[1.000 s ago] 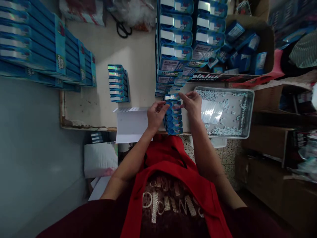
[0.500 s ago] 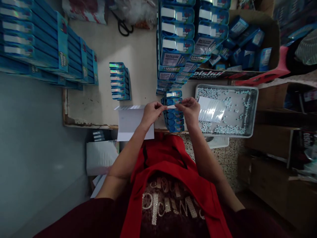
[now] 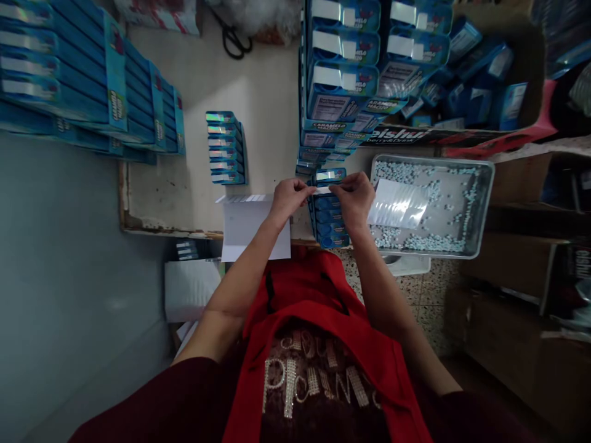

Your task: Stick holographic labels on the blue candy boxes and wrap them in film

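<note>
Left, a short row of blue boxes stands on the table; beside it, white paper reaches over the front edge. Centre, the fingers of the left hand pinch one end of a small white strip; those of the right hand pinch the other. The strip lies over the near row, just in front of the tall stack. Uneven release or a slanting pull could set the strip crooked or crease it; a push from either wrist could skew the boxes. Right, a sheet lies among pellets in the tray.
</note>
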Demonstrator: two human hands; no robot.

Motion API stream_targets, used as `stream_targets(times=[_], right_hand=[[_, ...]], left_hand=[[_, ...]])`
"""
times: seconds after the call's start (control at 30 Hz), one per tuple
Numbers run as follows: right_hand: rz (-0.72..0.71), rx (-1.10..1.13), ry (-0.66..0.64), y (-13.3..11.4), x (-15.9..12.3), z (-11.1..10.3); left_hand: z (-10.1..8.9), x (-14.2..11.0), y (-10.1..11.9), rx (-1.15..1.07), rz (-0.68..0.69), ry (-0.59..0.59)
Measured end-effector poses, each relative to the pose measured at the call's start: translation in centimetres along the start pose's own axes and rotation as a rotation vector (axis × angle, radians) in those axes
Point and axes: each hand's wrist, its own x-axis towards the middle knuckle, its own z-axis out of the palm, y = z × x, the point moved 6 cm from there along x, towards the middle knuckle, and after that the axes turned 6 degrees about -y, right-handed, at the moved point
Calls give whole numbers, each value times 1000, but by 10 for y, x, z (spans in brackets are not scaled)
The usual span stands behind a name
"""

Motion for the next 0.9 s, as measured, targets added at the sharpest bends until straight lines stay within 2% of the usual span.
stream_targets(times=[0.17,0.27,0.4,0.47,0.53,0.6,0.67,0.77,0.83,0.9], right_hand=[[47,-98,-43,-3,3,-3],[98,-131,-19,2,7,-12],[226,173,-112,23,13,-5],[253,319,-131,32,16,1],[238,347,-134,37,19,1],[202,243,-159,37,17,-3],[117,40,-143,25,11,-15],[-132,-229,-10,-18,-13,-31],[-265,-254,-2,-49,-36,-23],[-316,-200,-102,-70,-58,3]], left_hand=[[5,8,-17,-75,-28,-4],[13,13,-31,-223,-91,-15],[35,17,-53,-491,-257,-4],[49,19,-61,-588,-297,33],[59,20,-65,-612,-268,78],[60,18,-66,-517,-198,125],[42,13,-61,-293,-102,187],[-16,5,-44,215,88,284],[-57,6,-37,556,149,266],[-87,15,-45,820,90,119]])
